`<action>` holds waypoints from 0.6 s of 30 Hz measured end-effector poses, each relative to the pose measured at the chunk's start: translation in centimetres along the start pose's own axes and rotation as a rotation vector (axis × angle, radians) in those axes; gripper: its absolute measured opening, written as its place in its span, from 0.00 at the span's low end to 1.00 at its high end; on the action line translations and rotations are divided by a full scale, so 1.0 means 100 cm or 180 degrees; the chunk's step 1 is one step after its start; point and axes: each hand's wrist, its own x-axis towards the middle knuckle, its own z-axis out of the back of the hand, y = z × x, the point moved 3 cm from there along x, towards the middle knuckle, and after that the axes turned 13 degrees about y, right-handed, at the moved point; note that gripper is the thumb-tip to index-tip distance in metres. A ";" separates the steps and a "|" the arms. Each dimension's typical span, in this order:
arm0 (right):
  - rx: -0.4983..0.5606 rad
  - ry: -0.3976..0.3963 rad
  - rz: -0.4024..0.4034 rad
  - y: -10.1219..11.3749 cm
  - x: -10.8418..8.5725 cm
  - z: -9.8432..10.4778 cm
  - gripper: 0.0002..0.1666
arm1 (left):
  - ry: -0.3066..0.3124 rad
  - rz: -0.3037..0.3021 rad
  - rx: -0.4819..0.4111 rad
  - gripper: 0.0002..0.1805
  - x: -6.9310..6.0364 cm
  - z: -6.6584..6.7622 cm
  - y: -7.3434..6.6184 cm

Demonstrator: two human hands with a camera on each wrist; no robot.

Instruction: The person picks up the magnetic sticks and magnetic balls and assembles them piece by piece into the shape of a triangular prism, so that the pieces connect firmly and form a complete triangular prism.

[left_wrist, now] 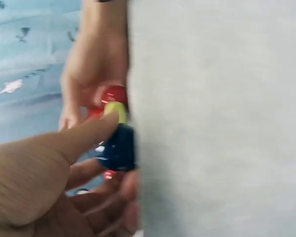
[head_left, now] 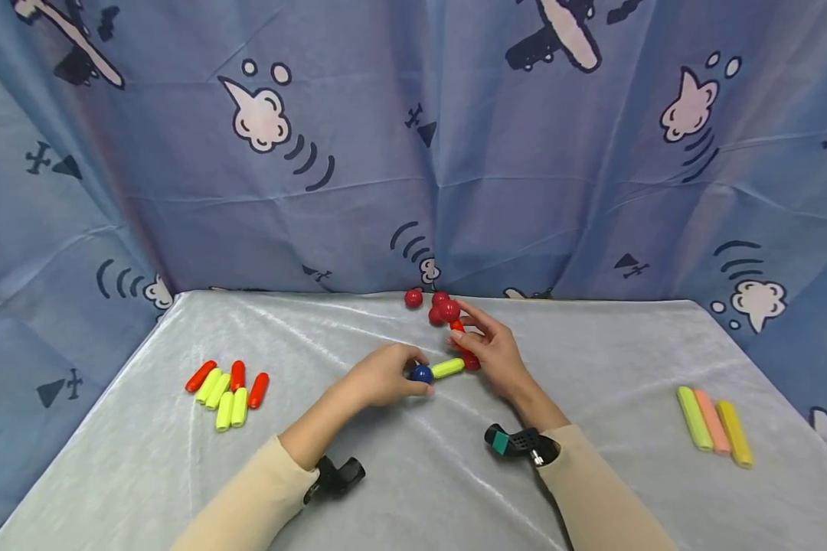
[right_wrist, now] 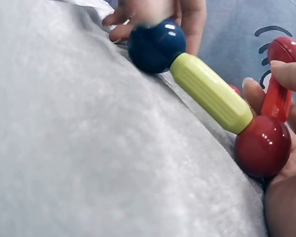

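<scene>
My left hand (head_left: 386,375) holds a glossy blue ball (head_left: 422,374) between thumb and fingers. A ribbed yellow-green toy rod (right_wrist: 212,94) joins that ball to a dark red ball (right_wrist: 263,146). From this red ball a red rod (right_wrist: 275,104) rises to another red ball (right_wrist: 285,49), forming one bent chain. My right hand (head_left: 499,356) pinches the red rod between thumb and fingers, with the lower red ball near its palm. In the left wrist view, my left thumb (left_wrist: 91,136) partly covers the yellow-green rod, and the picture is blurred.
Loose red balls (head_left: 413,298) lie at the table's back edge, just beyond the right hand. Several red and yellow-green rods (head_left: 224,399) lie at the left. Three rods, green, orange and yellow (head_left: 734,434), lie at the right. A patterned blue curtain (head_left: 358,153) hangs behind.
</scene>
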 end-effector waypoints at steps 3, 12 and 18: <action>-0.0059 -0.0003 -0.0076 0.001 -0.001 0.000 0.32 | -0.0097 -0.0119 0.0058 0.22 -0.001 -0.006 0.003; -0.0029 -0.0087 -0.0142 0.004 -0.004 0.008 0.32 | -0.0422 0.0119 0.0002 0.23 -0.027 0.010 0.022; 0.0091 -0.0019 -0.0110 0.003 -0.002 0.001 0.32 | -0.0744 0.0848 0.0811 0.24 -0.099 0.053 0.064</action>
